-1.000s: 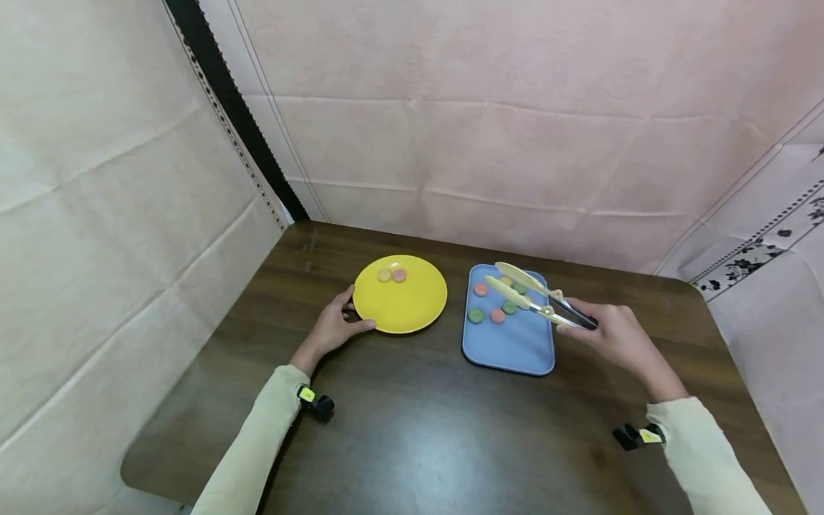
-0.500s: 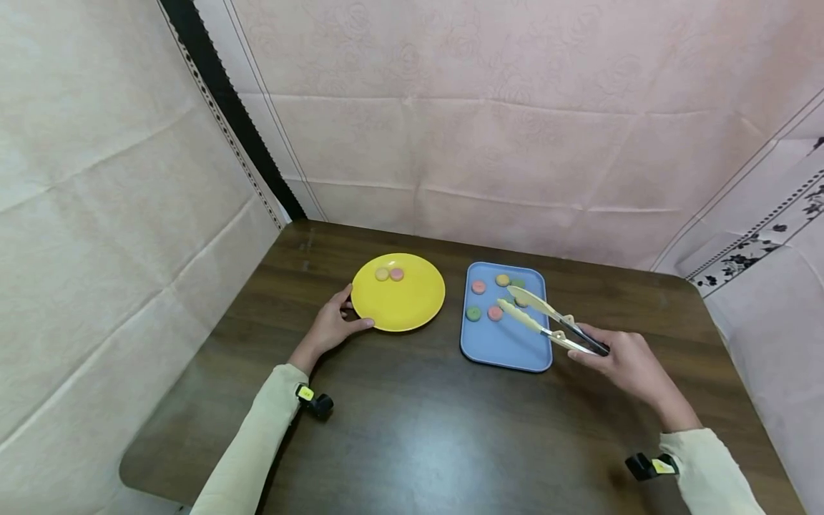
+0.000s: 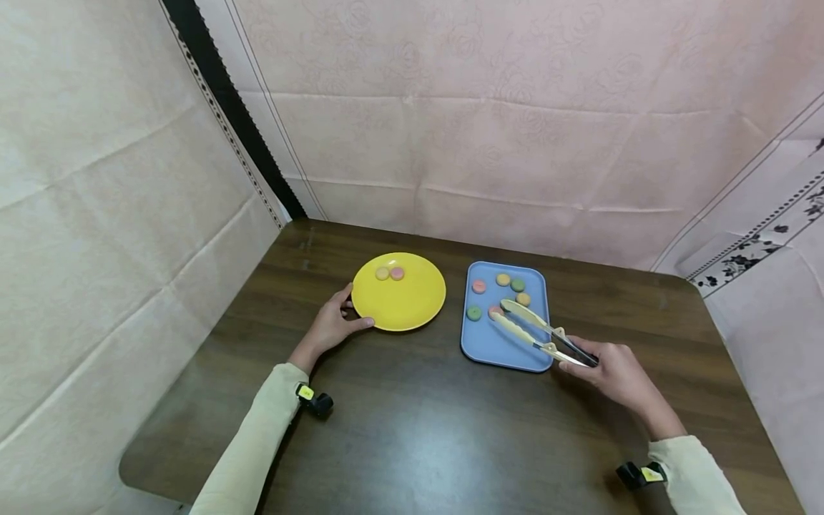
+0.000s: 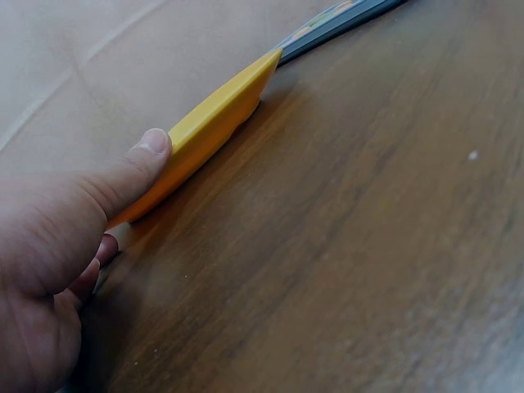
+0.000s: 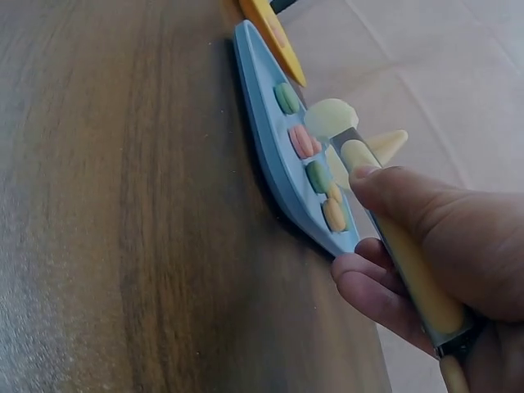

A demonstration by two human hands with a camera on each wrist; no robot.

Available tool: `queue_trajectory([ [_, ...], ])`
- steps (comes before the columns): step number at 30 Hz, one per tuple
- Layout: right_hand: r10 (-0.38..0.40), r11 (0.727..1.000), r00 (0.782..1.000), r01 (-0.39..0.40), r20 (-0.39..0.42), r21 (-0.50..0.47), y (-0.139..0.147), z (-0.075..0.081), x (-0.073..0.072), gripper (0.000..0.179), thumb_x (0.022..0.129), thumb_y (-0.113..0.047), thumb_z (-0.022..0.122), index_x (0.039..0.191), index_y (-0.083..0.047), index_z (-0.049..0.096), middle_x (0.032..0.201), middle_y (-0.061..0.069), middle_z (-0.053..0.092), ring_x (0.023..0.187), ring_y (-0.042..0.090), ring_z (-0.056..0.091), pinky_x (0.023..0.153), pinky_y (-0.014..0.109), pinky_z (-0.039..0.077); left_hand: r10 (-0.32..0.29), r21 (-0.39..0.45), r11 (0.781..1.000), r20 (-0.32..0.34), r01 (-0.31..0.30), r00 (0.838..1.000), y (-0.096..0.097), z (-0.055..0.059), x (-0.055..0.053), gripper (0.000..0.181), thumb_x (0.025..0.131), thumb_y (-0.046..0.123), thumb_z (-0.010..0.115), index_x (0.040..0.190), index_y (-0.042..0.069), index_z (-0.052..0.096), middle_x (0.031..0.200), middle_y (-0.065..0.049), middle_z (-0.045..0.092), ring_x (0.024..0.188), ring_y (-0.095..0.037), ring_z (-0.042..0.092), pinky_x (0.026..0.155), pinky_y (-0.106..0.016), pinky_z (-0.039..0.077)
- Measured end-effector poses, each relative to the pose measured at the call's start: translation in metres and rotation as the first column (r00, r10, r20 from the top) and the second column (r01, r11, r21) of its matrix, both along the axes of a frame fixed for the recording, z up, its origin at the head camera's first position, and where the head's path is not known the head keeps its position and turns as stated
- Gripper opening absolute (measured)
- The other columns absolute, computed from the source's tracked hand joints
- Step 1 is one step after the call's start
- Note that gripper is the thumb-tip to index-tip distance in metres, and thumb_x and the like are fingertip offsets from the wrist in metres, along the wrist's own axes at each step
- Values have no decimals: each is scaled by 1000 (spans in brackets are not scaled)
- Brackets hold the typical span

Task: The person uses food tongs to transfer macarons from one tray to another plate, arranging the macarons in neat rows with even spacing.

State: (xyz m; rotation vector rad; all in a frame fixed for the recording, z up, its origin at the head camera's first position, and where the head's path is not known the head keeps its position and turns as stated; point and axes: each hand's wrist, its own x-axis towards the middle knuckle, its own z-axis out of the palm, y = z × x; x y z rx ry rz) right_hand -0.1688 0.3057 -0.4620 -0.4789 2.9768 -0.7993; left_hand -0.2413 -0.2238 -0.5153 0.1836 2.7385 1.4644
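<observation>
My left hand [image 3: 331,325] holds the rim of a round yellow plate [image 3: 405,307] at its left front edge. In the left wrist view the thumb lies on the rim of the plate [image 4: 205,119]. A yellow and a pink macaron [image 3: 397,273] sit side by side on the plate. My right hand [image 3: 621,375] grips cream-tipped tongs [image 3: 556,343] by the handle. Their tips stand apart above a blue tray [image 3: 502,350], around a partly covered pink macaron [image 3: 494,310]. Several pink, green and yellow macarons lie in the tray, among them a green macaron [image 3: 473,312].
Plate and tray stand on a dark brown wooden table [image 3: 412,415], a narrow strip of tabletop between them. Pale cloth [image 3: 483,143] hangs behind the table and at its sides. Each wrist wears a small black camera [image 3: 315,404].
The tongs came back from the tray's far part, swung right, then moved left to the pink macaron near its middle. The left hand and plate have stayed in place.
</observation>
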Motion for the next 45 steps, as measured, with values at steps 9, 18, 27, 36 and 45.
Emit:
queue_trajectory([
  [9, 13, 1000, 1000, -13, -2, 16, -1, -5, -3, 60, 83, -47, 72, 128, -9, 63, 75, -1, 58, 57, 11, 43, 46, 24, 35, 5, -10, 1000, 4, -5, 1000, 0, 2, 1, 108, 73, 50, 79, 153, 9, 19, 141, -11, 42, 115, -24, 48, 95, -44, 45],
  [18, 26, 999, 1000, -27, 14, 27, -3, -7, -6, 61, 85, -49, 69, 129, -7, 61, 74, 0, 55, 56, 11, 37, 45, 24, 30, 3, -6, 1000, 21, -3, 1000, 0, 2, 0, 108, 74, 49, 79, 154, 9, 18, 140, -11, 43, 116, -23, 48, 96, -43, 45],
  [27, 22, 999, 1000, -23, 21, 35, -3, -7, -6, 62, 85, -49, 67, 131, -8, 60, 70, -3, 50, 55, 11, 33, 45, 25, 28, 6, -5, 1000, 26, -6, 1000, 1, 2, 0, 109, 72, 51, 79, 154, 9, 18, 139, -11, 44, 115, -23, 48, 96, -43, 45],
  [36, 30, 999, 1000, -30, -3, 21, -4, -3, -5, 61, 85, -47, 68, 129, -5, 61, 77, 0, 57, 56, 11, 37, 45, 24, 30, 9, -5, 1000, 38, -9, 999, 1, 2, 0, 109, 72, 51, 79, 154, 12, 18, 136, -9, 45, 114, -22, 48, 96, -42, 45],
  [45, 14, 1000, 1000, -14, -29, -17, -6, 14, -9, 62, 85, -48, 68, 131, -7, 59, 63, -4, 44, 49, 8, 33, 41, 24, 33, 4, -18, 1000, 15, -4, 1000, 1, 2, 0, 107, 74, 49, 78, 153, 9, 19, 141, -10, 43, 115, -23, 48, 95, -43, 45],
])
